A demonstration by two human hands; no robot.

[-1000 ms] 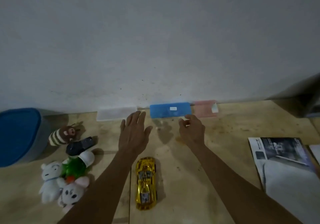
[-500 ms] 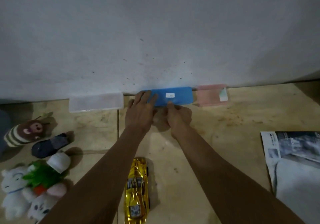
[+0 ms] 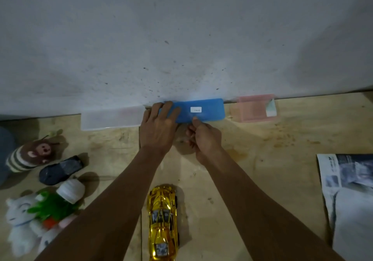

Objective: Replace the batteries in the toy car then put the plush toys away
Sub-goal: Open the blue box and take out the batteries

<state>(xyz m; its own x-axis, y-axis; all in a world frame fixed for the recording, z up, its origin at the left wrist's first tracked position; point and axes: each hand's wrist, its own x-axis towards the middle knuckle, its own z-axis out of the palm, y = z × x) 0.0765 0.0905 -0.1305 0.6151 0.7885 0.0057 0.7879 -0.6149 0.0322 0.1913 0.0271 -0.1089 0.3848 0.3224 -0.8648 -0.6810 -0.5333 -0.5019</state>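
Note:
A gold toy car (image 3: 163, 221) lies on the floor between my forearms, nose toward the wall. A flat blue plastic case (image 3: 203, 110) with a small white label rests against the wall. My left hand (image 3: 158, 128) lies flat with its fingers over the case's left end. My right hand (image 3: 204, 137) is curled, its thumb touching the case's front edge. Plush toys sit at the left: a striped brown one (image 3: 29, 156), a white one (image 3: 17, 219), a green one (image 3: 51, 205) and another white one (image 3: 50, 236).
A clear case (image 3: 112, 118) and a pink case (image 3: 255, 108) flank the blue one along the wall. A dark remote-like object (image 3: 60, 170) lies near the plush toys. A blue bin (image 3: 5, 151) shows at the left edge, a printed paper bag (image 3: 351, 196) at the right.
Both hands have reached forward to the blue case at the wall. The view has moved closer and to the right, pushing the bin nearly out of frame.

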